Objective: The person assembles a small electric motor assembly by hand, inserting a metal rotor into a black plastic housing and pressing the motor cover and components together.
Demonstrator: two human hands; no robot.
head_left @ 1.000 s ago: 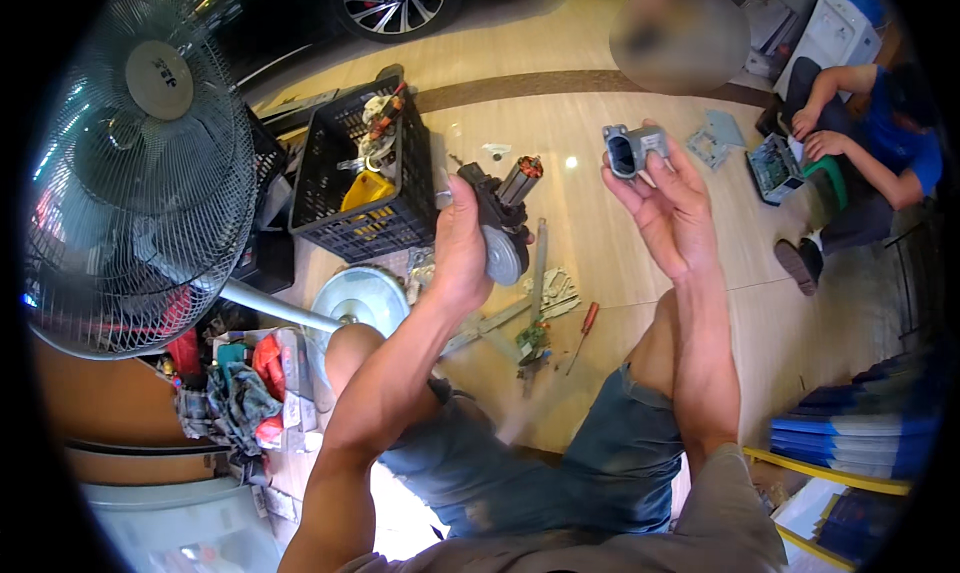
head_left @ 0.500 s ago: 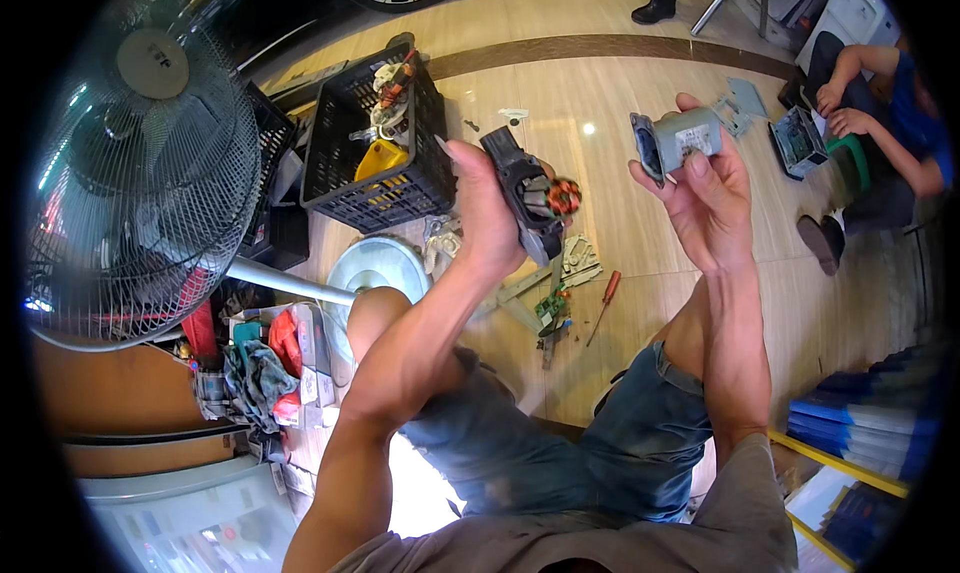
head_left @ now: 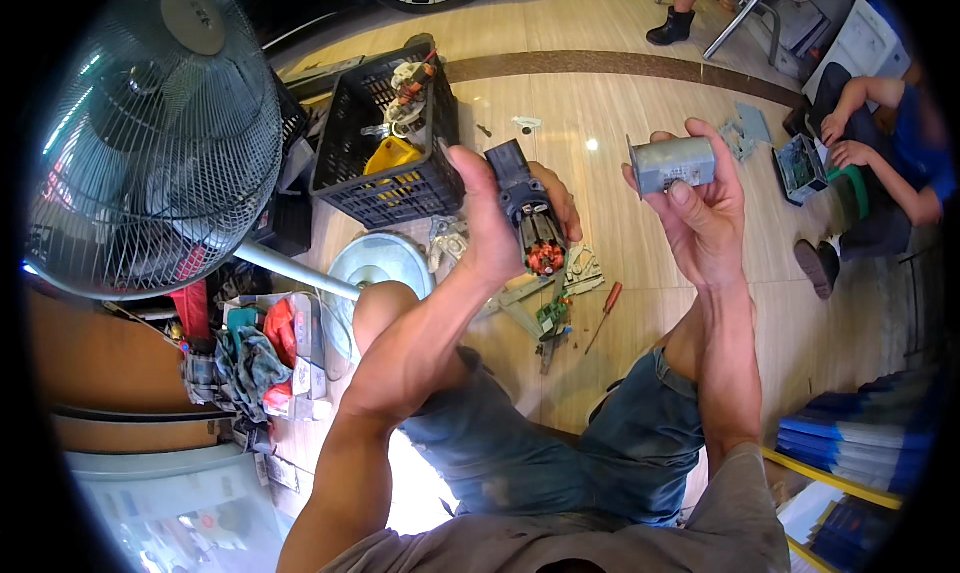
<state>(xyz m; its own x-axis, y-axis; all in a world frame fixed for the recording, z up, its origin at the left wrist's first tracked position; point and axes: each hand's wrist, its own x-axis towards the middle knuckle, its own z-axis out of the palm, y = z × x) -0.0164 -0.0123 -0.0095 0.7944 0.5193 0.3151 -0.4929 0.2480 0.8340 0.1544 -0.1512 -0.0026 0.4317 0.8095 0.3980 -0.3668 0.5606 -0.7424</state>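
Observation:
My left hand (head_left: 488, 223) is closed around a black plastic motor housing (head_left: 512, 178). A motor armature (head_left: 544, 245) with reddish copper windings sticks out of the housing, its wound end toward me. Apart from it on the right, my right hand (head_left: 708, 235) grips a grey metal motor can (head_left: 674, 165) between thumb and fingers. The can lies roughly sideways, its flanged end pointing left; its inside is hidden. Both parts are held up above the floor. Below them lies a red-handled screwdriver (head_left: 604, 315) beside a small green circuit board (head_left: 552, 318).
A black plastic crate (head_left: 385, 198) of mixed parts stands at the far left. A large standing fan (head_left: 150, 143) is left of it, its round base (head_left: 385, 263) near my knee. At right, a seated person (head_left: 905, 138) works by an opened metal-cased device (head_left: 800, 173). Blue-and-white stacks (head_left: 850, 433) sit lower right.
The armature and housing have turned so the wound end points toward me. The motor can has rotated, hiding its open end and showing its side. Both hands keep their holds.

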